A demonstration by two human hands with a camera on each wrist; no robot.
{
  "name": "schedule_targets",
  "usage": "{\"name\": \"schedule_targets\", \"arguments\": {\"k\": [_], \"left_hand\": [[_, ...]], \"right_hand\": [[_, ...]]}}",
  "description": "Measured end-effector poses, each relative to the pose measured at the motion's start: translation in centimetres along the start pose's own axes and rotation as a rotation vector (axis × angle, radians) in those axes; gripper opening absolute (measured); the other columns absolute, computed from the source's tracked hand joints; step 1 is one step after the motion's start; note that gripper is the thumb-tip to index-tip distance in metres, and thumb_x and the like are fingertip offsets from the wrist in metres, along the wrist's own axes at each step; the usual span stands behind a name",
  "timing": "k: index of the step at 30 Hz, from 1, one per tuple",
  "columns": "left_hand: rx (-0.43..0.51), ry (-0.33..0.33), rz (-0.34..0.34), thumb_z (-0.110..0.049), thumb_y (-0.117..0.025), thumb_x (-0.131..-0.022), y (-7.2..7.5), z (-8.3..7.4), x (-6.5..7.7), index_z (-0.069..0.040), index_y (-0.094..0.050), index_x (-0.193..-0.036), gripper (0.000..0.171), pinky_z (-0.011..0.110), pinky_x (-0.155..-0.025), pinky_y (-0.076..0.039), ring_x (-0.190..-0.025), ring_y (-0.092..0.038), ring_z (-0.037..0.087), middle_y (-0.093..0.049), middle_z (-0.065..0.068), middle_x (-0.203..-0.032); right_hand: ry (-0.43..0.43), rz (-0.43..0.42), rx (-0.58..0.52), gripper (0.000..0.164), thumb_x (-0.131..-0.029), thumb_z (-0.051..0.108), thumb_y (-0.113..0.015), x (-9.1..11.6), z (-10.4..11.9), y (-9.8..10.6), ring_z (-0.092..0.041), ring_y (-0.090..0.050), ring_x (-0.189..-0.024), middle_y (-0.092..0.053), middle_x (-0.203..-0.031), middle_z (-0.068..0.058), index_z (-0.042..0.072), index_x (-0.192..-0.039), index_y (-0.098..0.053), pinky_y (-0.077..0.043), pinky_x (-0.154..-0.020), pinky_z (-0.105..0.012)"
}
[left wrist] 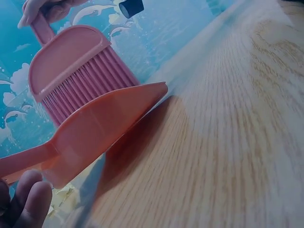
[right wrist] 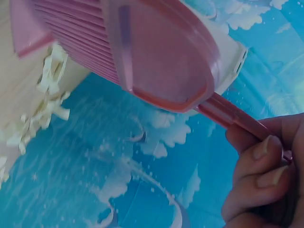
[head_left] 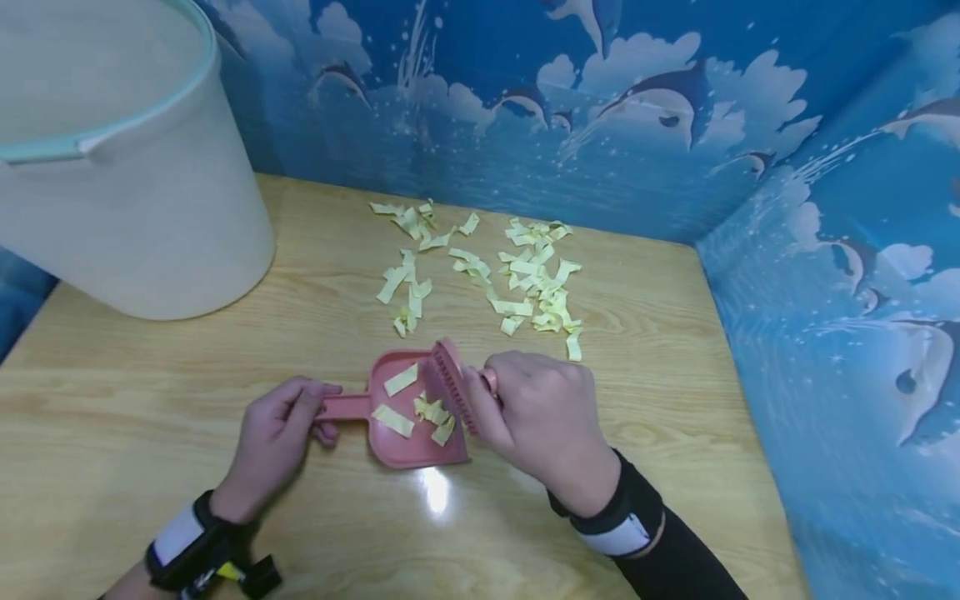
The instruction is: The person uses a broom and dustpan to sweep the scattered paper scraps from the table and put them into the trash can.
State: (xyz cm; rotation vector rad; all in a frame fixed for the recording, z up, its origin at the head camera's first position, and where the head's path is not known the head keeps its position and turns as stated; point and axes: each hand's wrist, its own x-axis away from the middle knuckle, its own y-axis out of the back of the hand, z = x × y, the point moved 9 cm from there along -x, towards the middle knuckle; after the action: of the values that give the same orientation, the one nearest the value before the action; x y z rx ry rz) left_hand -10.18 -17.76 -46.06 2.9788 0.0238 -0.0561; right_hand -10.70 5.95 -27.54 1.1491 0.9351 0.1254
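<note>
Head view, dustpan: one, pink [head_left: 390, 448], on the tabletop [head_left: 645, 400], its handle pointing left.
Head view, left hand: narrowed around the dustpan's handle [head_left: 347, 407], thumb on top [head_left: 273, 442].
Head view, right hand: at the dustpan's right edge [head_left: 543, 408], fingers wrapped around the handle of one pink brush [head_left: 448, 379], which slants over the dustpan's front side.
Head view, scraps inside the dustpan: two flat pale-yellow strips [head_left: 401, 379], plus a crumpled cluster [head_left: 430, 408] too tangled to count.
Head view, loose scraps: dozens beyond the dustpan [head_left: 528, 271], overlapping, so not exactly countable.
Head view, bucket: one, white with a pale-blue rim, left of and beyond the dustpan [head_left: 187, 217].
Left wrist view, brush: bristles reach down behind the dustpan's near wall; whether they touch its floor cannot be told.
Left wrist view, left hand: fingertips just below the dustpan's handle.
Right wrist view, right hand: fingers curled snugly round the brush handle.
Right wrist view, bristles: pointing towards the dustpan's visible corner, loose scraps beside it.
</note>
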Motion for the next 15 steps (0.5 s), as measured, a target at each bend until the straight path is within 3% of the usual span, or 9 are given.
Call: {"name": "schedule_targets", "arguments": {"k": [5,8,11,15], "left_hand": [[-0.009,0.034,0.001,-0.023,-0.041,-0.109,0.3,-0.2,0.1,0.004,-0.064,-0.109,0.036,0.033,-0.059,-0.062,-0.064,-0.069,0.022,-0.069,0.015,-0.085],[-0.010,0.029,-0.010,-0.022,-0.040,-0.109,1.2,-1.1,0.2,0.006,-0.063,-0.111,0.036,0.032,-0.060,-0.062,-0.064,-0.068,0.021,-0.069,0.012,-0.084],[0.075,-0.012,-0.033,-0.016,-0.041,-0.109,3.4,-3.3,0.0,0.009,-0.063,-0.109,0.033,0.029,-0.060,-0.061,-0.063,-0.067,0.020,-0.071,0.011,-0.085],[0.276,-0.030,-0.074,-0.014,-0.046,-0.107,7.9,-6.9,-0.9,0.008,-0.063,-0.110,0.029,0.026,-0.061,-0.061,-0.066,-0.068,0.018,-0.073,0.011,-0.092]], "right_hand": [[-0.038,-0.040,0.020,0.049,-0.103,0.033,-0.042,0.4,-1.8,1.5,-0.005,-0.024,-0.040,-0.030,-0.049,0.008,0.019,-0.056,-0.035,-0.013,-0.036,-0.018],[-0.072,-0.033,0.040,0.049,-0.102,0.032,-0.045,1.1,-3.1,1.8,-0.005,-0.022,-0.041,-0.027,-0.050,0.008,0.018,-0.057,-0.033,-0.011,-0.038,-0.019],[-0.110,-0.003,0.061,0.048,-0.100,0.032,-0.048,2.1,-4.5,1.8,-0.005,-0.021,-0.042,-0.026,-0.050,0.008,0.019,-0.057,-0.032,-0.010,-0.039,-0.020],[-0.157,0.042,0.084,0.047,-0.098,0.031,-0.051,3.5,-5.9,1.6,-0.005,-0.021,-0.041,-0.026,-0.049,0.009,0.020,-0.057,-0.032,-0.010,-0.039,-0.020]]}}
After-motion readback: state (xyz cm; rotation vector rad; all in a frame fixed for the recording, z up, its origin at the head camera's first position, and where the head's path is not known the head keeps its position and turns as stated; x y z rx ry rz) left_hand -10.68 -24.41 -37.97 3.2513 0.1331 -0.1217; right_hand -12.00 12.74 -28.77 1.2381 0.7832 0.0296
